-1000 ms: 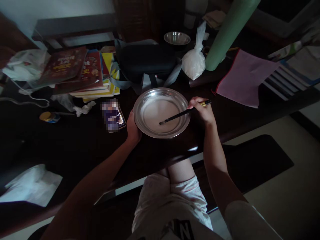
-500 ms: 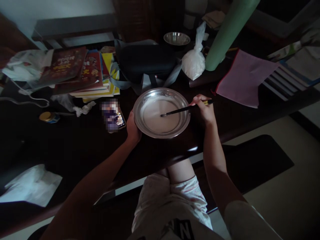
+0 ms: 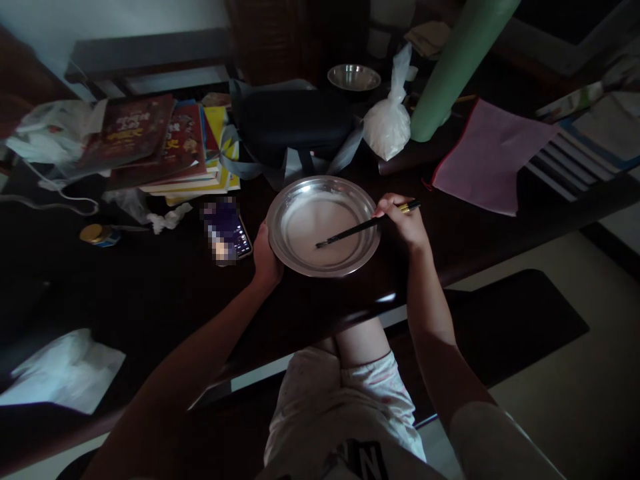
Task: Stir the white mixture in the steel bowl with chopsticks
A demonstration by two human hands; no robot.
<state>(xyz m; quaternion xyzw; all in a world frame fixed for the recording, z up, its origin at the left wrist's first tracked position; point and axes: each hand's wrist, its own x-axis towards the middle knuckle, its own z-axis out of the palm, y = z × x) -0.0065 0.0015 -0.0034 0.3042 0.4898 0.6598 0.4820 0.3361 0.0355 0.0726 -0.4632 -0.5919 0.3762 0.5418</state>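
A round steel plate (image 3: 300, 191) with a pale whitish liquid in it sits on the dark table near its front edge. My left hand (image 3: 265, 257) grips the plate's left rim. My right hand (image 3: 404, 220) is at the plate's right rim, closed on dark chopsticks (image 3: 350, 232) with gold ends. Their tips rest in the liquid near the plate's middle.
A phone (image 3: 228, 233) lies just left of the plate. Behind it are a stack of books (image 3: 165, 147), a black case (image 3: 293, 123), a white plastic bag (image 3: 387, 123), a small steel bowl (image 3: 354, 76), a green roll (image 3: 450, 67) and a pink pouch (image 3: 487, 157).
The chopstick tips swung within the liquid: up toward the plate's far side half a second ago, now back down toward the near side. My left hand and the plate stayed put.
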